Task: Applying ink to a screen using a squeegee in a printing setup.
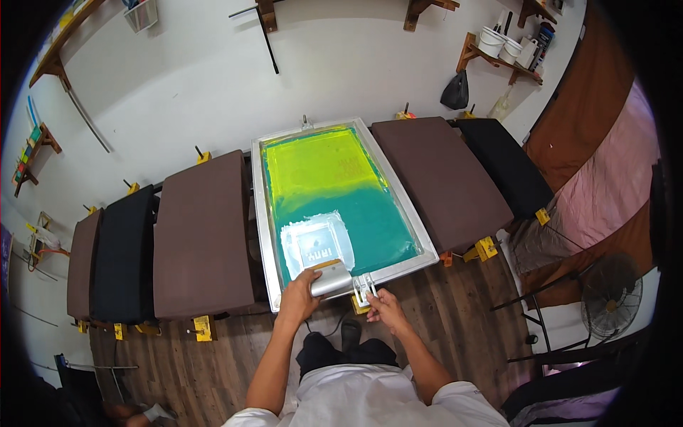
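Screen frame (266, 213), metal-rimmed, lies between two brown platens (203, 235), hiding what is beneath it; its mesh shows yellow-green farther off, teal nearer, and a pale patch near left. At the frame's near edge, the left hand (302, 295) has fingers closed around a squeegee (332, 282), their tips partly hidden. Right of that, the right hand (385, 310) curls its fingers by a metal clamp (364, 289); whether they grip it cannot be told. Beyond the frame's far right corner, white buckets (491, 43) stand on a shelf (500, 62), contents unclear. Beyond its far left, a basket (141, 16) is cut off.
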`<state>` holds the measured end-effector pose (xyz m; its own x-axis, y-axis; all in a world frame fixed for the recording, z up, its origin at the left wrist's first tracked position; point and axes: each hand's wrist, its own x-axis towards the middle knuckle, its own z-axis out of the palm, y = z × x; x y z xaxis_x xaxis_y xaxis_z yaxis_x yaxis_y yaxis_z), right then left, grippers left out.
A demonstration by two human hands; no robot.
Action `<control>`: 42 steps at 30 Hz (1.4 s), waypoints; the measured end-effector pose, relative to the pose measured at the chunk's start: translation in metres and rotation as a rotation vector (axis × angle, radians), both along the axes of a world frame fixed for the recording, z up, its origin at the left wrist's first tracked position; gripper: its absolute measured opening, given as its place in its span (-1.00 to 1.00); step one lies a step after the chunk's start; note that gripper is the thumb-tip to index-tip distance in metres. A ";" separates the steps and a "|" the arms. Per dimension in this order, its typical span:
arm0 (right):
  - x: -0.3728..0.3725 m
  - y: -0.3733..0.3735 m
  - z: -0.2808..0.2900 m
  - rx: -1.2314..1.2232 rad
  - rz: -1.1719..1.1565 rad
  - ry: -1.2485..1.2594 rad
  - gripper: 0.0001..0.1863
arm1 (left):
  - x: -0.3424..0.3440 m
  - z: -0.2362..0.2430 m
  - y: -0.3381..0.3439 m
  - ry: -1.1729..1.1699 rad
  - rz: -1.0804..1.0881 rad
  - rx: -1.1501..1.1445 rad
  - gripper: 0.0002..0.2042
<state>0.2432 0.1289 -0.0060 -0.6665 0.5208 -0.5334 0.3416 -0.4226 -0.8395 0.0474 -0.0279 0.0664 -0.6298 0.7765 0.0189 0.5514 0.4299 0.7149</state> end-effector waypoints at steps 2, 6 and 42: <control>-0.001 -0.004 0.000 0.021 -0.025 0.007 -0.70 | -0.003 0.004 0.001 0.008 -0.020 -0.030 -0.52; -0.005 -0.007 -0.009 0.123 -0.066 0.002 -0.70 | -0.009 0.008 0.003 0.012 -0.043 -0.068 -0.53; -0.013 -0.037 -0.021 0.890 -0.254 -0.175 -0.63 | -0.018 0.000 0.000 0.131 -0.141 0.017 -0.57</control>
